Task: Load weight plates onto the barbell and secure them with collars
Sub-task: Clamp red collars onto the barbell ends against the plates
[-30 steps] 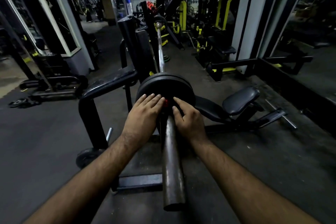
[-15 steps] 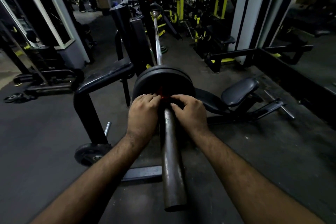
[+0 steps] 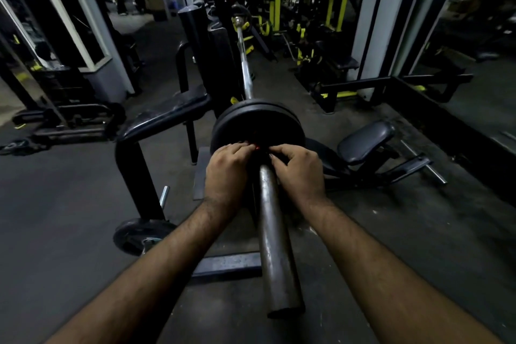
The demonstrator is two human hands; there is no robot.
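On the dim gym floor (image 3: 55, 218) in front of me, going from the left, a small black plate (image 3: 139, 234) lies flat beside the foot of the black bench frame (image 3: 134, 173), and a padded black rest (image 3: 167, 117) runs across the top of that frame. Nothing here really holds anything except the barbell (image 3: 275, 246) itself: its thick sleeve comes straight toward me from the middle of the view, and the black weight plates (image 3: 257, 120) are threaded onto it, sitting upright and pressed together, with the thin shiny shaft (image 3: 245, 64) running away beyond them into the rack. My left hand (image 3: 227, 169) is curled at the left side of the sleeve, right against the face of the nearest plate, fingers bent and closed in toward a small red collar (image 3: 255, 146) that peeks out between my two hands. I can see only a sliver of that collar, so I cannot tell how far it sits around the sleeve or whether it is clamped. My right hand (image 3: 298, 169) is on the other side of the sleeve, fingers hooked narrowly and pinching in at the same red piece, knuckles raised. Both hands touch or nearly touch the plate face. Further right, a low black padded seat (image 3: 365, 139) stands on the floor, well apart from the bar.
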